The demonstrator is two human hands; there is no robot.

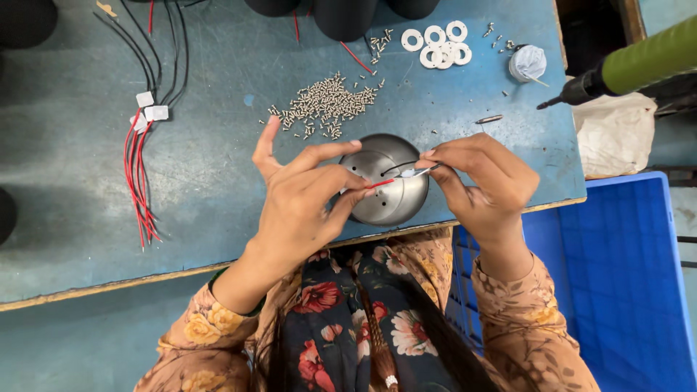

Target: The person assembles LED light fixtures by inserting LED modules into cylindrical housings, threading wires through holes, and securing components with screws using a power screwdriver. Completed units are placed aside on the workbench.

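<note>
Worn blue-grey paint covered the worktop (pixel 218 167) in front of you, its near edge running just above your lap. Your left hand (pixel 301 199) lay over the left side of a round metal dome (pixel 388 178) near that edge, thumb raised, the fingers bent inward and their grip pinched on a thin red wire (pixel 382 183). Your right hand (pixel 479 178) came in from the other side, wrist bent, its grip closed on the small silver end of the wire set (pixel 417 172) over the dome's middle, where a black wire (pixel 398 166) also ran.

Small white tags (pixel 151 110) sat on a bundle of red and black wires (pixel 138 181) lying well to the left. A heap of small silver screws (pixel 323 105) was spread just beyond the dome, and white plastic rings (pixel 439 43) lay clustered near the far edge. Beside the rings stood a small white wrapped roll (pixel 526 63). A green-bodied power screwdriver (pixel 624 69) hung in from the right, its tip over the worktop's corner, above a white bag (pixel 613 134). A blue plastic crate (pixel 617 276) stood on your right, below the worktop.
</note>
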